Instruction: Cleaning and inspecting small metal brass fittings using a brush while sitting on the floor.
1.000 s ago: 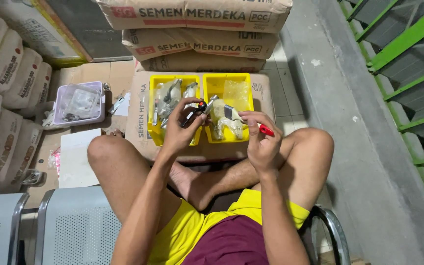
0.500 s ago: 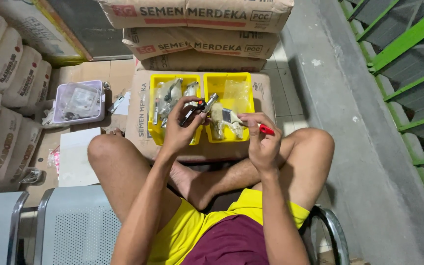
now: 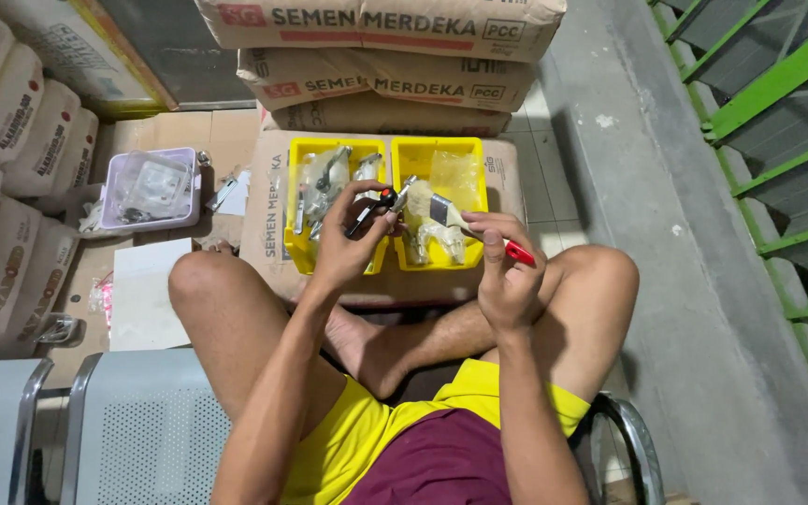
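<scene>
While the person sits cross-legged, the right hand [image 3: 507, 271] stays clamped on a red-handled paintbrush [image 3: 479, 234], its bristles now nearer the small black-and-red tool [image 3: 373, 208] pinched in the left hand [image 3: 348, 248], both raised above the yellow bins [image 3: 390, 150] on cement sacks [image 3: 376, 84].

Brown paper sacks with red and black printed bands [image 3: 381, 56] lie stacked beyond the fingers. White printed sacks [image 3: 2, 159] pile up far to their left. Clear plastic packets [image 3: 455, 178] sit in yellow bins just beyond the fingers.
</scene>
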